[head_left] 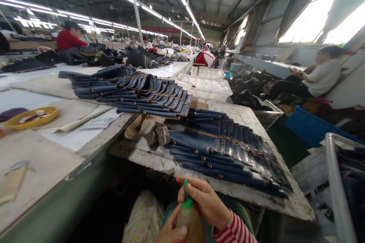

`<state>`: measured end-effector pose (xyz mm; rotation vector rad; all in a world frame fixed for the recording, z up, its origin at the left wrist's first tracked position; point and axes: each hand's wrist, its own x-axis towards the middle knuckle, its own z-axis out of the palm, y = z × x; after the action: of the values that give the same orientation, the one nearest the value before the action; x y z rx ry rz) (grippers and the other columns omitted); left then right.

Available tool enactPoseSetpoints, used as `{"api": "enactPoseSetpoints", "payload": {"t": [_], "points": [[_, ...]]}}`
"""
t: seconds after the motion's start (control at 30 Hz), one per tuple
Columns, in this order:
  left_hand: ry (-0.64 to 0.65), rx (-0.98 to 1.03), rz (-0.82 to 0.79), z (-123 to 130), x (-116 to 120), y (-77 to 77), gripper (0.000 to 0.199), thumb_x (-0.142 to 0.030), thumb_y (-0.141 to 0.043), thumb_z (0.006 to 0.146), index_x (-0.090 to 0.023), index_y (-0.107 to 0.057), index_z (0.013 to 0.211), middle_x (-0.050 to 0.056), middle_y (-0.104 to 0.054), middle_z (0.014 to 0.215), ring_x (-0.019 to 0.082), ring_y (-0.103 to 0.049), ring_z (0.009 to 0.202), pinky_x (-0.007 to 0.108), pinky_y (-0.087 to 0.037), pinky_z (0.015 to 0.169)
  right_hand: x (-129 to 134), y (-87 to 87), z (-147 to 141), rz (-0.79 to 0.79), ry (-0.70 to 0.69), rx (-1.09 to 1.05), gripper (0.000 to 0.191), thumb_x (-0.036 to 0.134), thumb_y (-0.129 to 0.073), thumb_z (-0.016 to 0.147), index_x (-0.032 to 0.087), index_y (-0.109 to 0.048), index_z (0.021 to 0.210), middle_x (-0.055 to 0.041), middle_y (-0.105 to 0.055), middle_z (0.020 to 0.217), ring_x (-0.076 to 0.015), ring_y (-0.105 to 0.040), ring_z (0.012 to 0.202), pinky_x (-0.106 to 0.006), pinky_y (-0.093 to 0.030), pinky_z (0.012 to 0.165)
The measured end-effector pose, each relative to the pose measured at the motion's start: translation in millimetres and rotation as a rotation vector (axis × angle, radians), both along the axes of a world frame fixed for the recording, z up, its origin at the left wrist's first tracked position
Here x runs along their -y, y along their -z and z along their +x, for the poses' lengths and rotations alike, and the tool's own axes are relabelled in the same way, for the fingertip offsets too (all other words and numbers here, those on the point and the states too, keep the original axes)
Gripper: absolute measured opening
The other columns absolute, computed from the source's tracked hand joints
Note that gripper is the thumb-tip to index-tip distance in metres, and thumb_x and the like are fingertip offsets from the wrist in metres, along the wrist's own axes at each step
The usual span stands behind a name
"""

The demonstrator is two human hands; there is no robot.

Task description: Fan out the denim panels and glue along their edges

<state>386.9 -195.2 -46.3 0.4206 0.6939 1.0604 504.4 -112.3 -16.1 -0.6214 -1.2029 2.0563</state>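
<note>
Low in front of my lap is a squeeze bottle [190,222] with a brownish body and a green pointed nozzle cap. My left hand [172,229] is wrapped around the body of the bottle. My right hand [207,202] grips the green nozzle between thumb and fingers. Just beyond my hands, dark blue boot-shaft pieces [205,140] with brown strips lie overlapped in a row on a worn board, their right ends glossy. A second overlapped stack of the blue pieces [137,87] lies farther back on the left.
The worn board [251,117] reaches over my lap. On the left table are a yellow ring-shaped dish [53,114] and a wood-handled blade [14,182]. White bins [211,93] stand behind, a metal-railed cart [332,167] on the right. A seated person [325,74] is at right.
</note>
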Motion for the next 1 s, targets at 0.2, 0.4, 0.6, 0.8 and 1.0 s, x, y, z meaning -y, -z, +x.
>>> {"api": "enactPoseSetpoints", "payload": {"t": [0.2, 0.4, 0.6, 0.8, 1.0], "points": [[-0.061, 0.062, 0.002, -2, -17, -43.7, 0.062, -0.04, -0.071, 0.059, -0.016, -0.056, 0.113, 0.011, -0.059, 0.109, 0.031, -0.048, 0.112, 0.04, -0.037, 0.098, -16, -41.6, -3, 0.038, 0.047, -0.058, 0.042, 0.028, -0.064, 0.074, 0.019, -0.057, 0.115, -0.0027, -0.065, 0.086, -0.0094, -0.055, 0.073, -0.023, -0.042, 0.071], [-0.008, 0.029, 0.012, -8, -24, -54.0, 0.068, -0.044, -0.072, 0.057, -0.018, -0.053, 0.117, 0.009, -0.059, 0.109, 0.03, -0.049, 0.111, 0.037, -0.039, 0.096, -20, -54.4, -7, 0.093, 0.072, -0.041, 0.038, 0.028, -0.062, 0.075, 0.018, -0.058, 0.112, -0.0023, -0.065, 0.084, -0.0089, -0.056, 0.069, -0.022, -0.043, 0.066], [-0.01, 0.055, 0.094, -1, -27, -55.8, 0.064, -0.037, -0.069, 0.064, -0.018, -0.049, 0.122, 0.012, -0.058, 0.112, 0.03, -0.051, 0.109, 0.04, -0.039, 0.095, -18, -56.2, -9, 0.253, 0.209, 0.081, 0.027, 0.035, -0.057, 0.08, 0.015, -0.06, 0.097, -0.0012, -0.064, 0.07, -0.0083, -0.055, 0.06, -0.02, -0.042, 0.059], [-0.016, 0.055, 0.086, 3, -27, -58.1, 0.063, -0.036, -0.067, 0.066, -0.018, -0.048, 0.123, 0.012, -0.058, 0.113, 0.03, -0.051, 0.109, 0.039, -0.039, 0.094, -19, -58.6, -14, 0.333, 0.377, 0.209, 0.028, 0.041, -0.054, 0.081, 0.014, -0.062, 0.079, -0.0012, -0.063, 0.06, -0.0079, -0.053, 0.054, -0.019, -0.041, 0.055], [-0.046, 0.086, 0.052, 4, -25, -56.8, 0.055, -0.035, -0.069, 0.064, -0.019, -0.055, 0.116, 0.01, -0.06, 0.11, 0.028, -0.052, 0.108, 0.037, -0.039, 0.094, -20, -56.6, -15, 0.192, 0.326, 0.12, 0.035, 0.045, -0.051, 0.082, 0.013, -0.065, 0.082, -0.0013, -0.062, 0.058, -0.0086, -0.053, 0.052, -0.02, -0.041, 0.054]]}}
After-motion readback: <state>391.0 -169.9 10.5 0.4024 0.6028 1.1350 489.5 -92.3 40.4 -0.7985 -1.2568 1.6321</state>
